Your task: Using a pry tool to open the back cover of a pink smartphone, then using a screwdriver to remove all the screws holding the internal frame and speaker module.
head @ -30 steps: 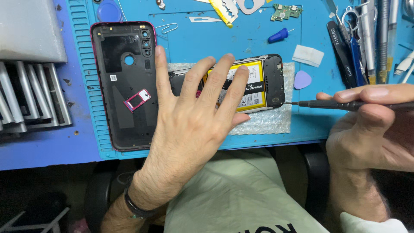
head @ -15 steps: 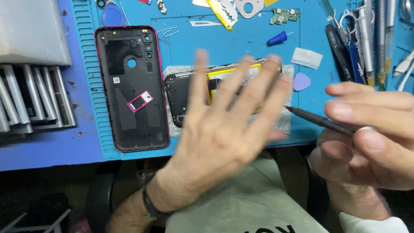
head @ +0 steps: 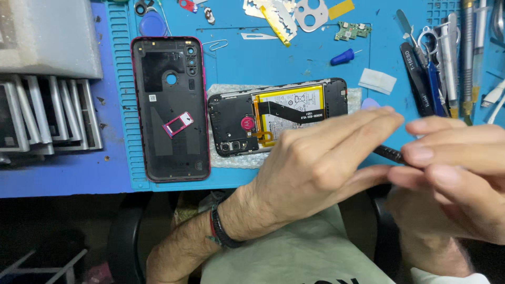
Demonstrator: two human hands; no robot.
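Both hands meet on a thin black screwdriver, lifted off the blue mat

Right hand pinches its handle; left hand, fingers loosely extended, touches the tip; the opened black phone with yellow battery lies lengthwise just beyond, nearer the left

A single camera, worn on the person's head, looks steeply down over the near edge of a blue rubber work mat on the bench. It sits close: the left hand and right hand loom large and slightly blurred in the lower half, and the person's lap fills the bottom edge. No second view overlaps it.
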